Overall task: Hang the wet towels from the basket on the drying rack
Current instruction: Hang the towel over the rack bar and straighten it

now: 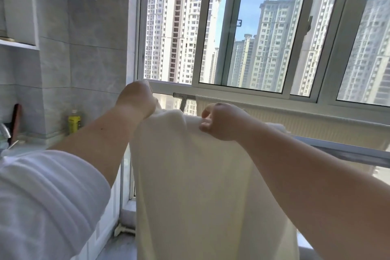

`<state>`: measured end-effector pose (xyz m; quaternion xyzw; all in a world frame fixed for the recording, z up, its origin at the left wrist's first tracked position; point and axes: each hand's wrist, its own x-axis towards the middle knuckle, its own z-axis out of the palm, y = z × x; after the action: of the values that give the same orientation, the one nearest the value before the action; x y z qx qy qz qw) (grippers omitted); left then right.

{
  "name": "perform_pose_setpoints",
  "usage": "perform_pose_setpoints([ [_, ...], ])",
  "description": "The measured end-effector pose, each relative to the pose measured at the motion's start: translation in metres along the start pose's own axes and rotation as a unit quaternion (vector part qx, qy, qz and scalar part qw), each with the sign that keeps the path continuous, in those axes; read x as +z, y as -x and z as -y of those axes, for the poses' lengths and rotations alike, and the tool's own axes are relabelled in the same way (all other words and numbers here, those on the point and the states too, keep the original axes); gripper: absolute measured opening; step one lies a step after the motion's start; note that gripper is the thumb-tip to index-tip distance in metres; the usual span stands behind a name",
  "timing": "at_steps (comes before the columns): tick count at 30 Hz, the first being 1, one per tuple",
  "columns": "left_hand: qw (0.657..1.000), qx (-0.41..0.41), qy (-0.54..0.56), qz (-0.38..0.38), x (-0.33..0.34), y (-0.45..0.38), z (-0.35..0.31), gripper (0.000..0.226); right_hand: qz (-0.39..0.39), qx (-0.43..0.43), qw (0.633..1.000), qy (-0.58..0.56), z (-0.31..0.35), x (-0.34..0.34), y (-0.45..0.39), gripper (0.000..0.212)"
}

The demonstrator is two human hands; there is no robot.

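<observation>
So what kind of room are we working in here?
Probably an enclosed laundry balcony in a high-rise flat: big sliding windows facing tower blocks, a drying rack rail under them, and a tiled wall with a tap at left.

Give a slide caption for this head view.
Both hands, left and right, grip the top edge of a cream towel at the rack rail by the window.

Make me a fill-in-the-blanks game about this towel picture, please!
1. Both hands hold the top edge of a cream ____, the left hand and the right hand.
2. The bottle on the ledge by the wall is ____.
3. Through the window you see tall ____.
4. A second towel already hangs on the rack, nearer the ____.

Missing words: towel; yellow; buildings; window
</observation>
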<state>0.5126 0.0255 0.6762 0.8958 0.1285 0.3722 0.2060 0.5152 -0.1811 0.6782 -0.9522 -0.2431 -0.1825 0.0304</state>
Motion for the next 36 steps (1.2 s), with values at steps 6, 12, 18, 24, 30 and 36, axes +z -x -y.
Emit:
perform_pose_setpoints([
  [6, 0.997, -0.032, 0.072, 0.012, -0.02, 0.0, 0.022, 0.02, -0.019, -0.003, 0.998, -0.057, 0.004, 0.007, -0.013, 0.019],
  [12, 0.994, -0.028, 0.018, 0.107, -0.034, 0.003, 0.033, 0.035, -0.126, 0.134, 0.978, -0.101, -0.013, 0.0, -0.031, 0.023],
  [18, 0.998, 0.015, -0.047, -0.027, -0.031, -0.007, 0.034, 0.016, -0.133, 0.16, 0.977, -0.054, -0.013, 0.002, -0.029, 0.013],
  [24, 0.881, -0.201, 0.407, 0.133, -0.044, -0.017, 0.032, 0.023, -0.138, 0.183, 0.972, -0.05, -0.028, -0.001, -0.022, 0.006],
  [30, 0.958, -0.15, 0.243, 0.037, -0.016, -0.029, 0.047, 0.026, -0.144, 0.154, 0.973, -0.093, -0.027, 0.002, -0.018, 0.01],
  [36, 0.993, -0.105, -0.05, 0.011, -0.006, -0.027, 0.048, 0.018, -0.105, 0.081, 0.982, -0.132, -0.018, 0.012, -0.016, 0.01],
])
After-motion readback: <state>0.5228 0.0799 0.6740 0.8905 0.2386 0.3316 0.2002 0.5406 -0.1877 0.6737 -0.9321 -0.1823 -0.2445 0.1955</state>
